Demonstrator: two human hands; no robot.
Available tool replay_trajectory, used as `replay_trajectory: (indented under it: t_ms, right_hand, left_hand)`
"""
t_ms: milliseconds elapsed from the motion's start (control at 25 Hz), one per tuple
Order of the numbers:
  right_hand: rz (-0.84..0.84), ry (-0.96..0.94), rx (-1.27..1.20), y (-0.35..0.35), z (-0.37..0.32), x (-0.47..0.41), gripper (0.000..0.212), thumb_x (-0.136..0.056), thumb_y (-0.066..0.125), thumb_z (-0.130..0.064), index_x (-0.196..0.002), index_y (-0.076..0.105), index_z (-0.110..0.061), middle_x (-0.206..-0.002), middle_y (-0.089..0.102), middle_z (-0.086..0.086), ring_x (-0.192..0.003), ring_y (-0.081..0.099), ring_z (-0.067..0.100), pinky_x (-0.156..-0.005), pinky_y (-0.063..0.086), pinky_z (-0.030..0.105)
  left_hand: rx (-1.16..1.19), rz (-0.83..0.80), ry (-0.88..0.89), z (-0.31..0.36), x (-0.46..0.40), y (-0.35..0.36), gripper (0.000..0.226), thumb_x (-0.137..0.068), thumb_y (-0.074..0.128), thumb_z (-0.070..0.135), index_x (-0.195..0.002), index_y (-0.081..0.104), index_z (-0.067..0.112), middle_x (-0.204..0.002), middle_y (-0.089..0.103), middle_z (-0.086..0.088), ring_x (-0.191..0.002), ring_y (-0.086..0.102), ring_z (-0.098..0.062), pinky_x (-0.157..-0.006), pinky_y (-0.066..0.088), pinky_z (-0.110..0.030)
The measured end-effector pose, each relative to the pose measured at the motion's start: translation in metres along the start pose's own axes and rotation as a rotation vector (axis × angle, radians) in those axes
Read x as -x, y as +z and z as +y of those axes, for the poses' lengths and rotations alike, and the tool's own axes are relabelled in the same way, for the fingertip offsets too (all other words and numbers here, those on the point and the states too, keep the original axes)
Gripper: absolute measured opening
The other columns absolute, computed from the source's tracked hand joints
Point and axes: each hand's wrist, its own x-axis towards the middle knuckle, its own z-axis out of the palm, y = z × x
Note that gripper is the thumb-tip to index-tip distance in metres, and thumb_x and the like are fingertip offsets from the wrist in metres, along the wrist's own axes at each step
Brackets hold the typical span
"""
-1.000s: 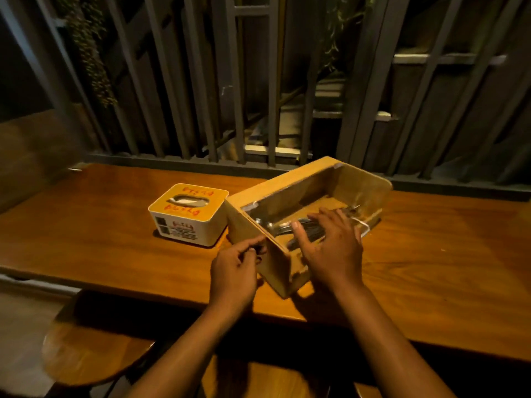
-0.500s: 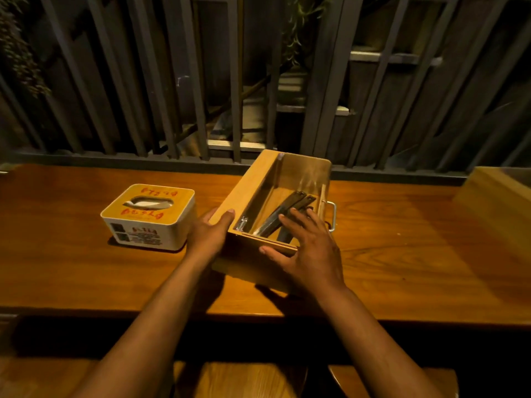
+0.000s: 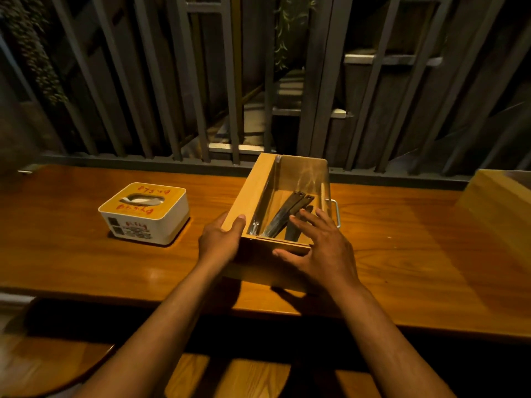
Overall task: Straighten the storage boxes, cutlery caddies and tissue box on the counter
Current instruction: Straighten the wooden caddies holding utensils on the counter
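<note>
A wooden cutlery caddy [image 3: 253, 191] with a metal side handle stands on the counter [image 3: 402, 254], its long side running away from me. Dark cutlery [image 3: 284, 216] lies inside it. My left hand [image 3: 219, 239] grips the caddy's near left corner, thumb on the rim. My right hand [image 3: 319, 248] rests spread over the near right rim, its fingers reaching into the caddy and touching the cutlery. A white tissue box [image 3: 143, 214] with an orange top sits to the left, apart from the caddy.
Another wooden box [image 3: 500, 202] is cut off at the right edge of the counter. A dark metal railing [image 3: 201, 165] runs along the counter's far edge. Wooden stools [image 3: 51, 366] stand below the near edge.
The caddy has turned from a diagonal to nearly square with the counter. My left hand has gone from the near wall to the left corner. The view has shifted right.
</note>
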Motion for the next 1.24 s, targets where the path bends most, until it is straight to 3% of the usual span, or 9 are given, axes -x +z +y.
replay_trajectory:
  t_ms: [440,680,880,1240]
  right_hand:
    - [-0.053,-0.071,-0.021,-0.094,0.156,0.039,0.082,-0.07,0.063,-0.074,-0.141,0.042,-0.041,-0.155,0.033,-0.013,-0.148,0.016,0.013,-0.116,0.027,0.042]
    - [-0.049,-0.054,-0.028,-0.144,0.241,0.065,0.082,-0.068,0.065,-0.074,-0.14,0.042,-0.044,-0.155,0.032,-0.017,-0.147,0.016,0.01,-0.113,0.031,0.042]
    - [-0.06,-0.016,0.036,-0.169,0.282,0.075,0.087,-0.067,0.064,-0.076,-0.143,0.036,-0.045,-0.157,0.027,-0.018,-0.149,0.013,0.01,-0.112,0.031,0.044]
    - [0.029,0.011,0.022,-0.19,0.334,0.085,0.083,-0.066,0.066,-0.074,-0.14,0.042,-0.045,-0.154,0.033,-0.019,-0.147,0.017,0.008,-0.114,0.032,0.04]
  left_hand:
    - [0.0,0.084,0.006,0.049,0.106,0.149,0.049,-0.091,0.058,0.049,-0.133,0.057,0.023,-0.129,0.062,-0.006,-0.117,0.057,-0.03,-0.096,0.051,-0.049]
    - [0.002,0.104,0.002,0.077,0.157,0.234,0.05,-0.091,0.058,0.047,-0.134,0.054,0.021,-0.133,0.059,-0.006,-0.121,0.054,-0.031,-0.09,0.05,-0.04]
    - [-0.052,0.097,0.043,0.091,0.177,0.281,0.048,-0.092,0.056,0.047,-0.133,0.055,0.021,-0.131,0.061,-0.007,-0.118,0.056,-0.031,-0.095,0.051,-0.045]
    - [-0.072,0.034,0.07,0.105,0.191,0.335,0.051,-0.091,0.054,0.053,-0.132,0.055,0.022,-0.13,0.061,-0.006,-0.118,0.056,-0.031,-0.094,0.052,-0.047]
